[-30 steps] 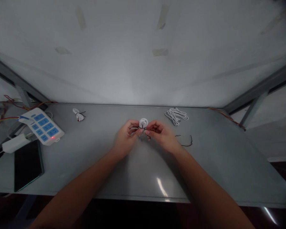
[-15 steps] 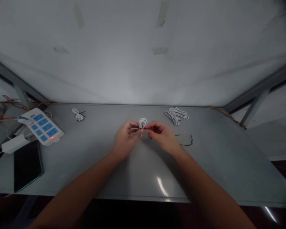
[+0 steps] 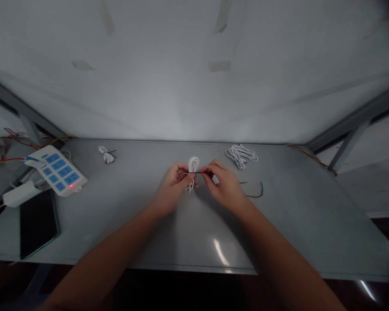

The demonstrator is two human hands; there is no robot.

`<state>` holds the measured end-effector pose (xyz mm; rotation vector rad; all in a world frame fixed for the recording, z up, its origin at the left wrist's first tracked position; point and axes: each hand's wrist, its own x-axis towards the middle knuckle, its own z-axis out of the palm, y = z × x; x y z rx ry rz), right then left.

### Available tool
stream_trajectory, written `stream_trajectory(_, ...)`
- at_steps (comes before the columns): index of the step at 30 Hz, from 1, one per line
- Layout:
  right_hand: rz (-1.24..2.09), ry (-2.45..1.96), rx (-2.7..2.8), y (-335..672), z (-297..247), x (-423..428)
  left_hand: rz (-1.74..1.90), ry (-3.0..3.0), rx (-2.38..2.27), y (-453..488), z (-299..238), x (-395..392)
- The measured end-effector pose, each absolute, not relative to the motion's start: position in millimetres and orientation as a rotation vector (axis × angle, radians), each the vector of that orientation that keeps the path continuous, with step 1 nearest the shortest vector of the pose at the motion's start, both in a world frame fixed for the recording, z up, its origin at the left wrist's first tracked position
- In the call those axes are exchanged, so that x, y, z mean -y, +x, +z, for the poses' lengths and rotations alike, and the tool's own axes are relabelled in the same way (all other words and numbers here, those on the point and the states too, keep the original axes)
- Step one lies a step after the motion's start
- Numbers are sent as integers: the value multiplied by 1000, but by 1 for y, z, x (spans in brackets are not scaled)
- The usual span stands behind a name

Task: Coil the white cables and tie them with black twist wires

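Note:
A small white coiled cable (image 3: 193, 166) stands up between my two hands above the middle of the grey table (image 3: 168, 224). A thin black tie wire (image 3: 197, 172) crosses its waist. My left hand (image 3: 172, 188) pinches the coil and the wire's left end. My right hand (image 3: 223, 185) pinches the wire's right end, fingers closed. Both hands meet at the coil.
A loose white cable bundle (image 3: 240, 155) lies at the back right, a black wire piece (image 3: 254, 190) just right of my right hand. A tied white coil (image 3: 106, 154) sits back left. A white-and-blue power strip (image 3: 56, 170), a white adapter (image 3: 17, 194) and a dark phone (image 3: 38, 223) occupy the left.
The coil has been squeezed from a round loop into a narrower upright bundle. My right hand's fingers have shifted slightly right along the black wire.

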<state>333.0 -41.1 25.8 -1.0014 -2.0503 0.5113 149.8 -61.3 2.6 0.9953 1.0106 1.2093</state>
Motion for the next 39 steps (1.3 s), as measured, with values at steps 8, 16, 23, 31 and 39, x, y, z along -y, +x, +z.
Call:
stream_trajectory(8, 147, -1212, 2018, 350, 22, 21, 901, 1157, -1110, 144, 4, 59)
stream_trajectory(16, 305, -1636, 1988, 452, 28, 5, 852, 1291, -1492, 127, -7, 44)
stream_trajectory(23, 316, -1426, 2124, 426, 18, 12, 851, 1600, -1356, 127, 7, 42)
stream_trajectory(31, 475, -1124, 2393, 318, 1, 31, 978, 1602, -1312, 126, -7, 32)
stream_trajectory(39, 76, -1748, 1900, 378, -30, -8, 987, 1464, -2710, 2, 10, 5)
